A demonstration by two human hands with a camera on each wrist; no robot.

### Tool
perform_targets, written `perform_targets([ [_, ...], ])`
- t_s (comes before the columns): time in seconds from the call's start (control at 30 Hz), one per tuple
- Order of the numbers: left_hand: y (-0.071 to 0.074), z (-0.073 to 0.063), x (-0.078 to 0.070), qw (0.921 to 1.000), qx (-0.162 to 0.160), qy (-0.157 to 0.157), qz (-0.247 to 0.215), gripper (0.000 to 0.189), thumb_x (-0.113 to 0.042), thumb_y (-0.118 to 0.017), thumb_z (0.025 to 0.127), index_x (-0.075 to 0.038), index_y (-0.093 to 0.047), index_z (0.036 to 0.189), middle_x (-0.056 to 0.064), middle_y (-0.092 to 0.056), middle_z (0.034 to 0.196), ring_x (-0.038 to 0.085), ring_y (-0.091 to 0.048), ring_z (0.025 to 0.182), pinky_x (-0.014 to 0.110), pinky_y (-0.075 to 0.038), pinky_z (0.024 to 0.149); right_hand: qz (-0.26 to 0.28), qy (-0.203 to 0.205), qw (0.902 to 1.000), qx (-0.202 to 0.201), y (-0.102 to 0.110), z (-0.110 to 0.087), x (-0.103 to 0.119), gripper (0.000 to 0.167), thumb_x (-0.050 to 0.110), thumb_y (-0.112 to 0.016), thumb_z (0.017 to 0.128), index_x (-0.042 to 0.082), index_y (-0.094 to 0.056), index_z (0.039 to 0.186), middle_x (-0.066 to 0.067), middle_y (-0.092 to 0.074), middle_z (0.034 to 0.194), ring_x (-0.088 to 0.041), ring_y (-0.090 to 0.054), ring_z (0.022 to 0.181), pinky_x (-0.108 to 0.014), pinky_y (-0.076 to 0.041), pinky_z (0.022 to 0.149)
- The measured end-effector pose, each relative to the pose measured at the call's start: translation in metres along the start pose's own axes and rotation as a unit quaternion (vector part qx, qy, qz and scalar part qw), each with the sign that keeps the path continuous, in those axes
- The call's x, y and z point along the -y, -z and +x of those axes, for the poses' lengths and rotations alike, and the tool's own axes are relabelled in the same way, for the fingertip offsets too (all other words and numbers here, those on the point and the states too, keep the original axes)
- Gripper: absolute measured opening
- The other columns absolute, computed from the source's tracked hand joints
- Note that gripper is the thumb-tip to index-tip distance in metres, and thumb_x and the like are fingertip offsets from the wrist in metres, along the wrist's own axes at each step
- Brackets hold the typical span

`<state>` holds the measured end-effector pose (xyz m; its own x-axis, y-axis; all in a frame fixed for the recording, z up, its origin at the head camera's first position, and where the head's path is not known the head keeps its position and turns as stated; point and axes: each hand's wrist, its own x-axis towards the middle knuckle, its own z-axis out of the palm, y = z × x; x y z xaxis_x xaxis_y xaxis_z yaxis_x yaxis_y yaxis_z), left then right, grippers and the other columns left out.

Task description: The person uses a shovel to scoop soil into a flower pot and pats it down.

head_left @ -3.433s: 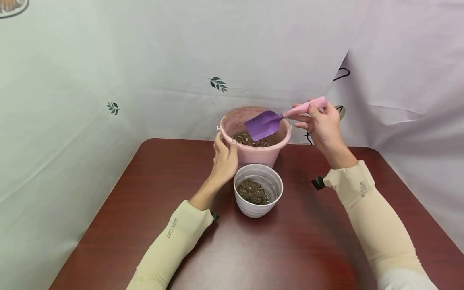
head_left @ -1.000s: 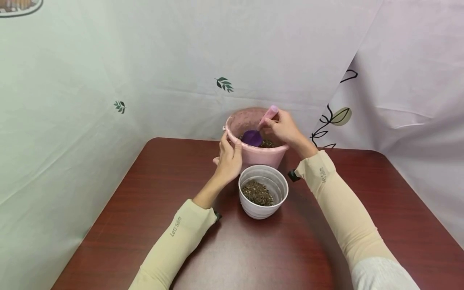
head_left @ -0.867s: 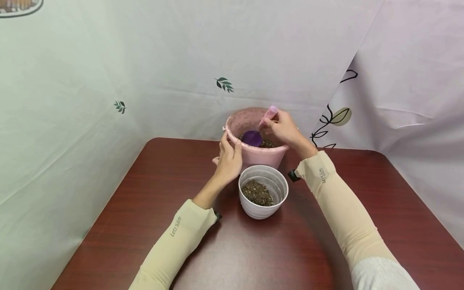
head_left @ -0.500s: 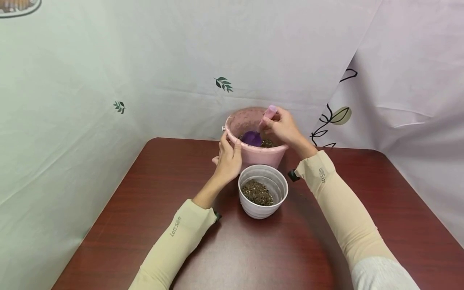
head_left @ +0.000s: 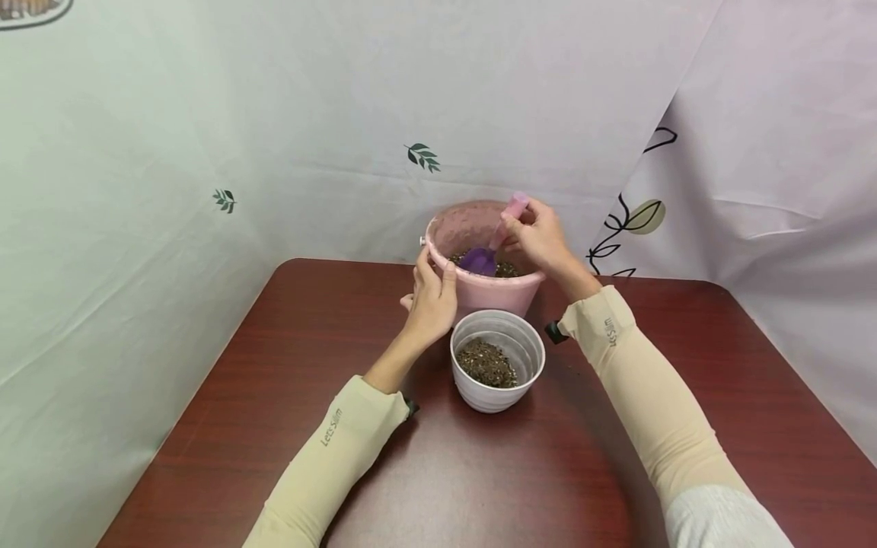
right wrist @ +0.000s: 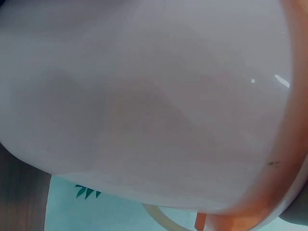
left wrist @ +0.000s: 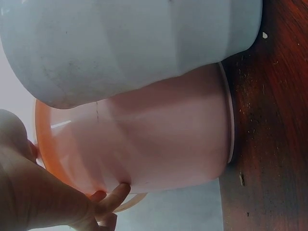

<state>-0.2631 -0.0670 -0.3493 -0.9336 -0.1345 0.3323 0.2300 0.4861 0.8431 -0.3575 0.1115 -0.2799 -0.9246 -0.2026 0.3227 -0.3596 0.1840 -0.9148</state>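
Observation:
In the head view my right hand (head_left: 543,237) holds the pink handle of a small garden trowel (head_left: 478,261). Its purple blade is down inside a pink bucket (head_left: 495,291), against dark potting soil (head_left: 507,270). My left hand (head_left: 433,301) grips the bucket's left side, thumb near the rim; the left wrist view shows its fingers (left wrist: 118,195) against the outer wall. Just in front of the bucket stands a white ribbed plant pot (head_left: 488,399) with a mound of soil (head_left: 486,364) in it. The right wrist view is filled by the bucket's wall (right wrist: 144,106); the trowel is hidden there.
Everything stands on a dark red-brown table (head_left: 438,487). A pale cloth backdrop (head_left: 329,114) with leaf prints hangs right behind the bucket and at both sides. Small soil crumbs (left wrist: 242,179) lie on the table near the bucket's base.
My right hand has brought the trowel down and left from above the bucket into it. In the last half second the trowel has shifted slightly. My left hand keeps its hold.

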Motion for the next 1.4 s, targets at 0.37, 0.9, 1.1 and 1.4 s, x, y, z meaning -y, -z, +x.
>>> perform_targets([
  [0.37, 0.001, 0.0, 0.0, 1.0, 0.004, 0.002, -0.003, 0.061, -0.04, -0.028, 0.108, -0.007, -0.007, 0.155, 0.026, -0.027, 0.152, 0.042, -0.034, 0.139, 0.067, -0.012, 0.1, 0.079, 0.003, 0.9955, -0.051, 0.004, 0.0, 0.002, 0.045, 0.015, -0.062, 0.098, -0.011, -0.049, 0.132, -0.007, -0.066, 0.086, -0.014, -0.066, 0.055, -0.032, -0.056, 0.052],
  [0.9, 0.001, 0.0, -0.002, 1.0, 0.001, 0.007, -0.002, 0.059, -0.036, -0.031, 0.108, -0.009, -0.008, 0.155, 0.024, -0.026, 0.154, 0.043, -0.033, 0.14, 0.066, -0.009, 0.103, 0.167, 0.001, 0.9838, -0.066, 0.021, -0.008, 0.006, 0.022, 0.016, -0.07, 0.094, 0.001, -0.057, 0.085, -0.013, -0.072, 0.069, -0.025, -0.072, 0.059, -0.031, -0.055, 0.05],
  [1.1, 0.0, 0.0, -0.001, 1.0, -0.001, 0.006, -0.006, 0.059, -0.034, -0.032, 0.108, -0.008, -0.008, 0.155, 0.024, -0.026, 0.154, 0.043, -0.033, 0.14, 0.066, -0.009, 0.102, 0.192, 0.018, 0.9792, -0.064, 0.033, -0.016, 0.0, 0.024, 0.017, -0.072, 0.092, 0.0, -0.058, 0.083, -0.016, -0.072, 0.071, -0.028, -0.072, 0.063, -0.034, -0.057, 0.054],
  [1.4, -0.001, 0.002, 0.001, 1.0, -0.003, 0.004, -0.005, 0.059, -0.037, -0.03, 0.108, -0.008, -0.008, 0.155, 0.025, -0.026, 0.153, 0.043, -0.033, 0.14, 0.065, -0.011, 0.102, 0.247, 0.002, 0.9661, -0.075, 0.044, -0.029, -0.007, 0.027, 0.02, -0.074, 0.091, -0.001, -0.058, 0.084, -0.02, -0.072, 0.074, -0.029, -0.073, 0.069, -0.031, -0.056, 0.054],
])
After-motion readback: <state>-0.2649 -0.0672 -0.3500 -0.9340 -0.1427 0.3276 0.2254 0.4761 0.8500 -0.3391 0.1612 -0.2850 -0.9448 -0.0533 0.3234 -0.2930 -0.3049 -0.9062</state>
